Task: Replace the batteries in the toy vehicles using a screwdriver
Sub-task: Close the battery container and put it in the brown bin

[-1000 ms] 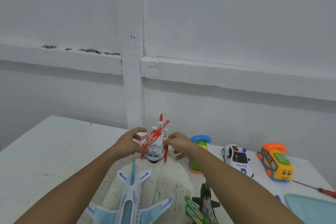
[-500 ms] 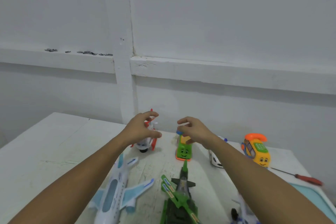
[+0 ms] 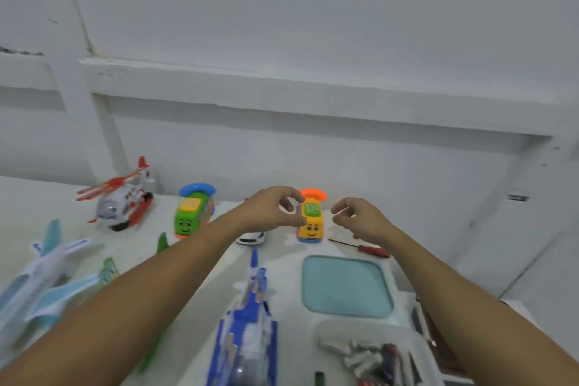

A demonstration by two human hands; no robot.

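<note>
Head view: yellow toy car stands at back of table. My left hand half curled at its left side, cannot tell if gripping. My right hand loosely curled, empty, just beside car. Screwdriver lies near right hand.

Both bare arms stretch forward. The left hand and right hand hover apart, palms facing, fingers loosely curved, empty.
</note>
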